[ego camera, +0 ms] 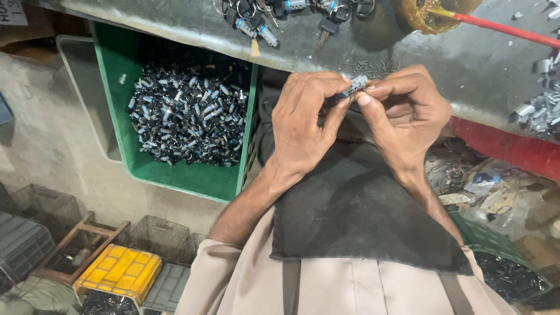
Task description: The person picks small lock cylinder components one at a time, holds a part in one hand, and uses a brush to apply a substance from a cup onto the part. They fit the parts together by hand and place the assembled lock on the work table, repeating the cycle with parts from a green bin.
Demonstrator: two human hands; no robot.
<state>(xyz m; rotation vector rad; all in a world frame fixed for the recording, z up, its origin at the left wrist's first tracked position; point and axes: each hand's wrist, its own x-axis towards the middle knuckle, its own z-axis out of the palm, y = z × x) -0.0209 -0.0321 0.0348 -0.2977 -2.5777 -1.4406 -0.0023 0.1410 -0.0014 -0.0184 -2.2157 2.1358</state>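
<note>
Both hands meet at the near edge of a grey work surface (pixel 466 64): the left hand (pixel 303 119) and right hand (pixel 405 111) pinch a small metal lock cylinder (pixel 354 86) between their fingers, closed on it from either side above a dark cloth (pixel 356 216) on the lap. To the left, a green crate (pixel 181 175) brims with similar cylinders (pixel 186 114). Keys (pixel 280 14) lie on the far surface, beside a red-handled brush (pixel 501 29) resting in a pot.

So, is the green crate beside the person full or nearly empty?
Partly full. The green crate holds a heap of small metal cylinders toward its far end, while bare green floor shows along its near edge.
</note>
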